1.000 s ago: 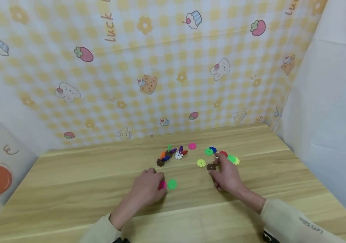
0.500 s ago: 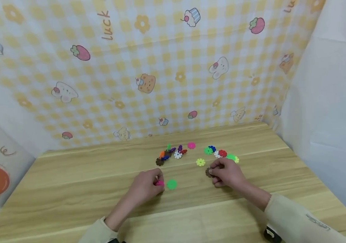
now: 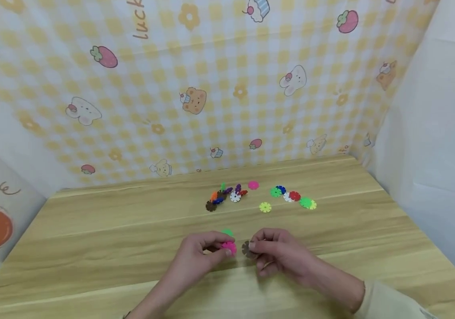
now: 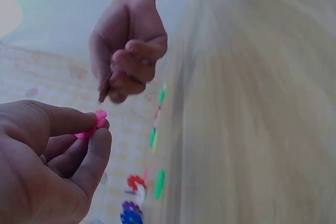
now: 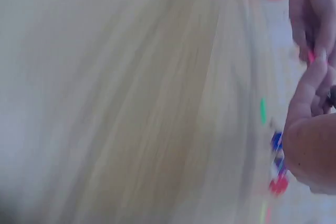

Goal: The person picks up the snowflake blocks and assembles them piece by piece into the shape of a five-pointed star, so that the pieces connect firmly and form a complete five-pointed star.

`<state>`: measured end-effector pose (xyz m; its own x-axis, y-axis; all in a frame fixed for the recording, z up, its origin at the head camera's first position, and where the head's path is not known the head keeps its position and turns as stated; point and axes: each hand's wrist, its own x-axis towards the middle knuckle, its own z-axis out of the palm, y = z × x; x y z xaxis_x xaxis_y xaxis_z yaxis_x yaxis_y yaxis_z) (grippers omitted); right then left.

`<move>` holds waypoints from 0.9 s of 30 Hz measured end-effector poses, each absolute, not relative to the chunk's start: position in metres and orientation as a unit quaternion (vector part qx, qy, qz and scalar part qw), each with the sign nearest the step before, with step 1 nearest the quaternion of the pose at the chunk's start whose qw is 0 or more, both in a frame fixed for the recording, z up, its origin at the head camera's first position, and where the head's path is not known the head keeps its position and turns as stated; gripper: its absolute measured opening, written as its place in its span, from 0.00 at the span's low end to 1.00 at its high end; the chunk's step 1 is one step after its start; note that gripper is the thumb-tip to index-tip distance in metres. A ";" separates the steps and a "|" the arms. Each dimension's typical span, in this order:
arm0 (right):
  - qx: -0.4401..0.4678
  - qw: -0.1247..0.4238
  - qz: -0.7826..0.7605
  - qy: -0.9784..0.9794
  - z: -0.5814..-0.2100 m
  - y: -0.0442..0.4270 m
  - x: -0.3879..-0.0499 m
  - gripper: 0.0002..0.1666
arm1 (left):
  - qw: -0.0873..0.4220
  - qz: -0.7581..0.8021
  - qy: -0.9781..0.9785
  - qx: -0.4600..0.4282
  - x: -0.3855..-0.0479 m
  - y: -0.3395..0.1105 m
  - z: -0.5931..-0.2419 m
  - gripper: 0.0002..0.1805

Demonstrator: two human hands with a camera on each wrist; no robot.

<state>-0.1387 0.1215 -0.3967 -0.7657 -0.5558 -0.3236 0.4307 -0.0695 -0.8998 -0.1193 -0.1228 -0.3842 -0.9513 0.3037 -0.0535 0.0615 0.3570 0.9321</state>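
Head view: green disc [image 3: 228,232] at 6 o'clock, lower part hidden behind my left hand [image 3: 199,253]. That hand also covers the pink disc [image 3: 229,248] at its 8 o'clock; my right hand [image 3: 285,254] covers the brown disc [image 3: 246,249] at 3 o'clock. Right sleeve [image 3: 387,301] cut off, 4 o'clock. Right-wrist view: tabletop [image 5: 131,103] blurred.

The head camera looks from above, forward and down on the bench [image 3: 92,230]. The two wrist cameras look from much nearer, with the bench turned sideways; both views share the left grip [image 3: 198,252], the right grip [image 3: 285,253] and the pink disc [image 3: 229,248].
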 end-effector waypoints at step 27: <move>-0.090 0.335 -0.737 0.580 -0.383 0.112 -0.112 0.06 | -0.103 0.576 0.747 0.316 -0.091 -0.117 -0.392 0.06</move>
<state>-0.1124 0.1121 -0.3833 -0.7591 -0.5979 -0.2573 0.3902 -0.1016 -0.9151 -0.0910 -0.1174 -0.3918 -0.7790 0.3532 0.5181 0.5910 0.1374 0.7949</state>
